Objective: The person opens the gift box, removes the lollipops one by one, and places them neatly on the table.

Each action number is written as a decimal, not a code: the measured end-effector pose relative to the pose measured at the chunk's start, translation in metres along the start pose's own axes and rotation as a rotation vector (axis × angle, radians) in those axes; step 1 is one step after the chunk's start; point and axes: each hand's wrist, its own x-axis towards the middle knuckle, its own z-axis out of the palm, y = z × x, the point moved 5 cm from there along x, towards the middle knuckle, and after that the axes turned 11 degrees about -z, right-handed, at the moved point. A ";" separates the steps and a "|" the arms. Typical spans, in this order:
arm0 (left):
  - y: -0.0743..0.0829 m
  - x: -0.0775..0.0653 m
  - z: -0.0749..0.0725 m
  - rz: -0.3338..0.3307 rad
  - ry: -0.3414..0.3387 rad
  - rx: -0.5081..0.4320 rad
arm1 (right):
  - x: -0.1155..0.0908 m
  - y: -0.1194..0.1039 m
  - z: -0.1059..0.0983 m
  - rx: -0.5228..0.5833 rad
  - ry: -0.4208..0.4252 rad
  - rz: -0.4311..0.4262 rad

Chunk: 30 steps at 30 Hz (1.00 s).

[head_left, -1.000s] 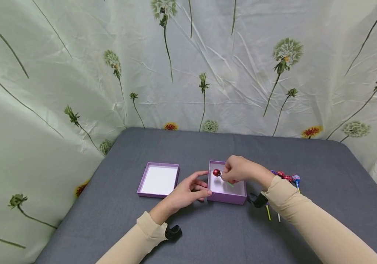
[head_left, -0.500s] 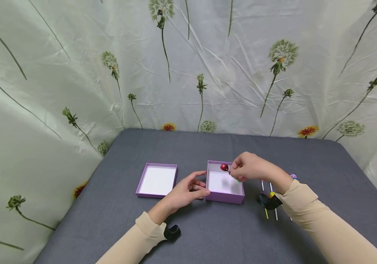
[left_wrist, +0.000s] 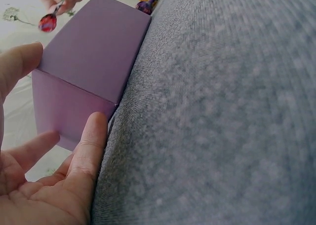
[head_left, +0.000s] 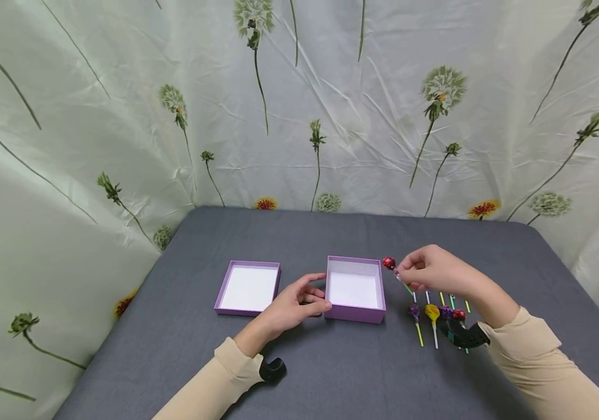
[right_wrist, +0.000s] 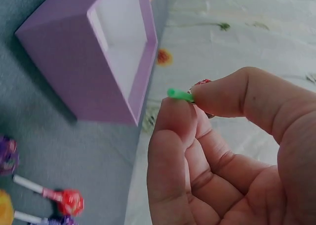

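Observation:
My right hand (head_left: 435,269) pinches a lollipop (head_left: 389,263) between thumb and fingertips, just right of an open purple box (head_left: 354,315). Its wrapper is red and its stick green; in the right wrist view the green stick end (right_wrist: 178,94) pokes out past the fingertips, while the red head is mostly hidden. The box stands on the table with its white inside showing. Against its left side rests my left hand (head_left: 299,300), fingers spread along the wall and thumb at the front corner. The left wrist view shows these fingertips (left_wrist: 94,124) touching the purple side.
Left of the left hand lies the box's shallow purple lid (head_left: 249,287), white inside up. On the grey table (head_left: 330,373), under and beside the right hand, are several lollipops, among them a yellow one (head_left: 433,313) and a purple one (head_left: 414,312). A flower-printed curtain (head_left: 278,146) hangs behind.
My right hand has moved from over the box to the right, carrying the red lollipop out past the box's right edge. The left hand has stayed at the box.

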 end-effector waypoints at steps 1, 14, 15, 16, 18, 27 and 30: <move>0.000 0.000 0.000 0.000 0.000 0.001 | -0.004 0.003 -0.003 0.003 0.012 0.011; -0.001 0.001 0.002 -0.006 0.004 0.007 | -0.071 0.065 -0.021 0.038 0.119 0.103; -0.001 0.000 0.002 -0.008 0.007 0.007 | -0.075 0.070 -0.022 0.033 0.129 0.116; -0.001 0.000 0.002 -0.011 0.009 0.006 | -0.079 0.075 -0.023 0.022 0.137 0.122; -0.001 0.000 0.001 -0.009 0.011 0.005 | -0.087 0.084 -0.023 0.013 0.151 0.128; 0.000 0.000 0.001 -0.006 0.010 0.011 | -0.114 0.119 -0.012 0.000 0.199 0.273; -0.001 0.000 0.000 -0.004 0.013 0.016 | -0.120 0.127 -0.006 0.010 0.209 0.302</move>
